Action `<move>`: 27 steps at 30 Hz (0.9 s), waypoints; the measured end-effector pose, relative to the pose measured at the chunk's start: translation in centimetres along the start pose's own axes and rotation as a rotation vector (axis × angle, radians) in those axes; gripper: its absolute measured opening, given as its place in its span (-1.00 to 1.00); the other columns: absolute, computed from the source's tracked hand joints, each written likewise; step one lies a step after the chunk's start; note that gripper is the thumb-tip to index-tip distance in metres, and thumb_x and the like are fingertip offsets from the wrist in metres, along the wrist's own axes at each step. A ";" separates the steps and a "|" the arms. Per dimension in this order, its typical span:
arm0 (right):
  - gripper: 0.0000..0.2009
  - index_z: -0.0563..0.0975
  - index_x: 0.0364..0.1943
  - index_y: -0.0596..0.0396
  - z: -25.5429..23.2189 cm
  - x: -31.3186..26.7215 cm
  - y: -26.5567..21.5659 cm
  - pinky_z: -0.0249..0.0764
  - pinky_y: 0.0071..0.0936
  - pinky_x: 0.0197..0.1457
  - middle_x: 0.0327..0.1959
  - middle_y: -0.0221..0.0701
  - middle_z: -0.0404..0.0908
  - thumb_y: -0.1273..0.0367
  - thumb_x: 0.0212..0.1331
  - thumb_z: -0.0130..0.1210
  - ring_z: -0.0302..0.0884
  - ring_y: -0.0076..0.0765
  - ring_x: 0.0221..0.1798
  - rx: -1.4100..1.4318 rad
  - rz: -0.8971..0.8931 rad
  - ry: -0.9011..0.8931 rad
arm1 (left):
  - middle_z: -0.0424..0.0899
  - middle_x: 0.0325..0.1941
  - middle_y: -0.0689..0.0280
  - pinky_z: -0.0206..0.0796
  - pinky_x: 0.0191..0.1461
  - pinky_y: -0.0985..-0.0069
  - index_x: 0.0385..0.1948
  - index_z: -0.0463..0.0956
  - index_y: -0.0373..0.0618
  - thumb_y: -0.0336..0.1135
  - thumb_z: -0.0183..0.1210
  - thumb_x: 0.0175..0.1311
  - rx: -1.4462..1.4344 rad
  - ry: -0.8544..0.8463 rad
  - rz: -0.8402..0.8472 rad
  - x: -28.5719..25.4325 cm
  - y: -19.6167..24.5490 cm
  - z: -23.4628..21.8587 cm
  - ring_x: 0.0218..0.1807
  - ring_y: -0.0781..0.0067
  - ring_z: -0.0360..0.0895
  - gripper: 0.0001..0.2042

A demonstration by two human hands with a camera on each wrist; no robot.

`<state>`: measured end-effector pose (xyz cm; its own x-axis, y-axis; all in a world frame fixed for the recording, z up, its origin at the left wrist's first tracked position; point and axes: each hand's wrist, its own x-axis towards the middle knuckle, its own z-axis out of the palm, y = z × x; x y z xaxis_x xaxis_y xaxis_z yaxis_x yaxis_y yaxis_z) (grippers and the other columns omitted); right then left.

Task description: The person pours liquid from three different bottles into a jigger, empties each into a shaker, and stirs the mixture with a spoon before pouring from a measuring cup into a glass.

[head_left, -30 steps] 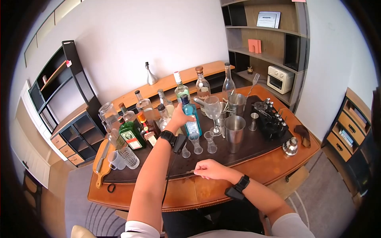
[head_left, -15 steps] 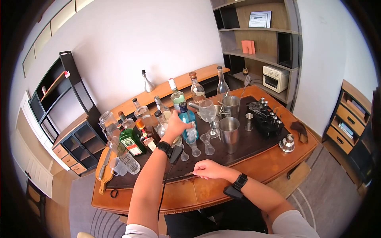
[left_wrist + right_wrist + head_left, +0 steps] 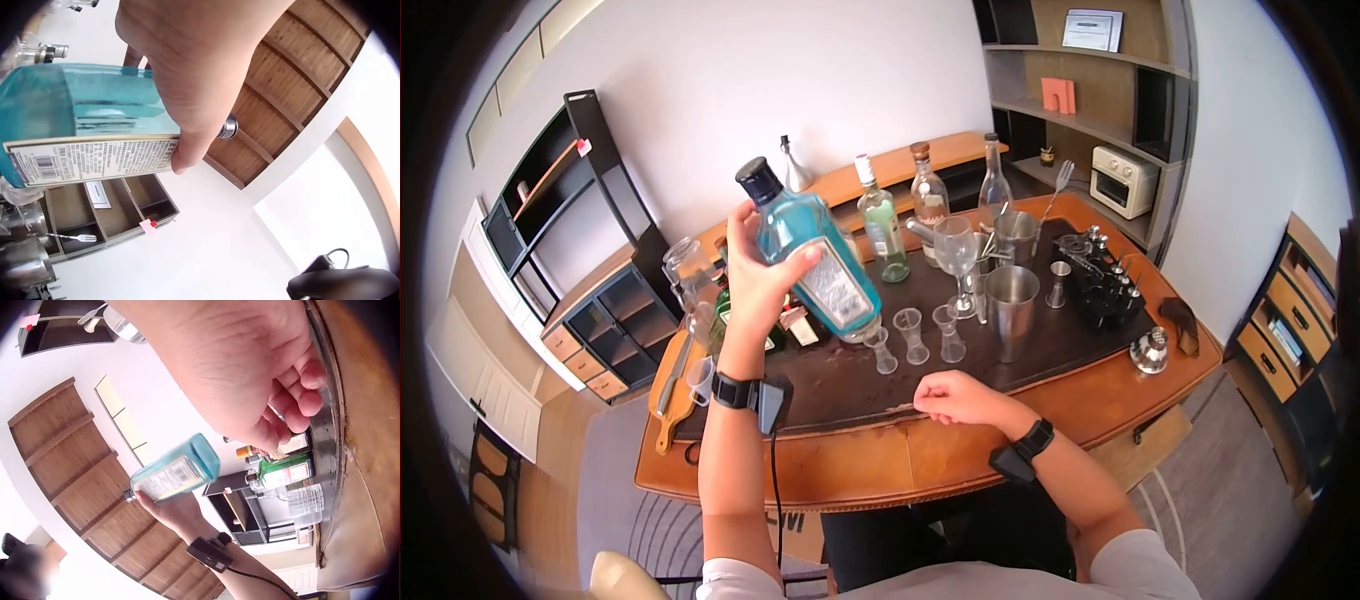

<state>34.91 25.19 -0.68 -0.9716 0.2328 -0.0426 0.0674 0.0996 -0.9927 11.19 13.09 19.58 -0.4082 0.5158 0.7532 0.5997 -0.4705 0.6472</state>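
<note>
My left hand (image 3: 762, 275) grips a blue glass bottle (image 3: 805, 230) with a dark cap and a pale label. The bottle is up over the mat, tilted with its cap toward the upper left. In the left wrist view the thumb presses along the label edge of the bottle (image 3: 106, 103). My right hand (image 3: 965, 398) is low at the near edge of the dark mat, its fingers loosely curled. The right wrist view shows those fingers (image 3: 309, 403) holding nothing. Several clear hourglass-shaped measuring cups (image 3: 912, 340) stand between the hands, beyond the right one.
A metal shaker tin (image 3: 1011, 310) and a stemmed glass (image 3: 956, 250) stand right of the cups. Several bottles, including a green one (image 3: 284, 472), are at the left and back. A knife (image 3: 674, 375) lies on a wooden board (image 3: 664, 437). A black tool rack (image 3: 1105, 285) stands right.
My left hand has lifted the blue bottle from among the others and brought it up, left and closer, tilting it. The right hand stays by the near mat edge.
</note>
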 end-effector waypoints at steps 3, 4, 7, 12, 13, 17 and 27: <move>-0.86 0.58 -0.18 0.17 0.0 -0.1 -0.1 0.36 -0.59 -0.41 -0.45 -0.50 0.58 0.36 0.43 0.17 0.44 -0.65 -0.49 0.000 0.011 0.003 | 0.57 0.12 0.16 0.51 0.21 0.36 0.28 0.25 -0.15 -0.38 0.61 -0.08 -0.066 -0.056 -0.116 -4.0 -0.5 -1.3 0.13 0.30 0.61 -0.15; -0.86 0.58 -0.18 0.17 -0.1 -0.1 0.0 0.36 -0.60 -0.41 -0.45 -0.51 0.57 0.36 0.43 0.17 0.43 -0.65 -0.49 -0.004 0.011 0.003 | 0.58 0.08 0.19 0.50 0.21 0.36 0.27 0.24 -0.14 -0.43 0.61 -0.11 -0.066 -0.062 -0.120 -5.3 -1.5 -1.7 0.12 0.32 0.62 -0.15; -0.85 0.58 -0.18 0.17 0.0 -0.1 0.0 0.36 -0.60 -0.41 -0.45 -0.51 0.57 0.35 0.45 0.17 0.43 -0.66 -0.49 -0.031 0.025 0.000 | 0.56 0.09 0.19 0.48 0.24 0.36 0.26 0.23 -0.12 -0.47 0.60 -0.10 -0.047 -0.092 -0.219 -9.0 -4.6 -3.2 0.12 0.33 0.61 -0.16; -0.84 0.57 -0.18 0.18 0.0 0.3 0.5 0.38 -0.59 -0.40 -0.45 -0.51 0.57 0.34 0.45 0.16 0.44 -0.65 -0.49 -0.053 0.050 0.005 | 0.52 0.12 0.19 0.44 0.28 0.36 0.26 0.24 -0.15 -0.43 0.59 -0.08 -0.055 0.010 -0.271 -11.7 -8.7 -4.8 0.17 0.33 0.55 -0.18; -0.84 0.57 -0.18 0.18 0.0 0.3 0.5 0.38 -0.59 -0.40 -0.45 -0.51 0.57 0.34 0.45 0.16 0.44 -0.65 -0.49 -0.056 0.055 0.006 | 0.49 0.14 0.18 0.41 0.30 0.34 0.27 0.25 -0.15 -0.41 0.60 -0.07 -0.061 0.030 -0.268 -12.1 -9.4 -5.0 0.19 0.33 0.51 -0.17; -0.84 0.57 -0.18 0.17 0.1 0.4 0.2 0.39 -0.59 -0.40 -0.44 -0.51 0.57 0.34 0.45 0.17 0.44 -0.65 -0.48 -0.064 0.082 0.017 | 0.44 0.20 0.17 0.39 0.33 0.33 0.32 0.23 -0.15 -0.41 0.60 -0.08 -0.036 0.060 -0.264 -13.0 -11.4 -4.9 0.22 0.32 0.47 -0.13; -0.85 0.58 -0.16 0.15 1.8 1.4 -0.6 0.42 -0.53 -0.36 -0.46 -0.52 0.58 0.34 0.44 0.19 0.47 -0.62 -0.45 -0.129 -0.067 0.021 | 0.42 0.27 0.14 0.39 0.38 0.29 0.39 0.16 -0.17 -0.37 0.59 -0.02 -0.142 0.087 -0.304 -14.7 -12.2 -4.6 0.28 0.27 0.46 -0.09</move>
<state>33.15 23.72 -0.33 -0.9701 0.2412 0.0265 0.0329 0.2390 -0.9705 6.70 8.00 1.14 -0.6141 0.5878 0.5266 0.3422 -0.4029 0.8489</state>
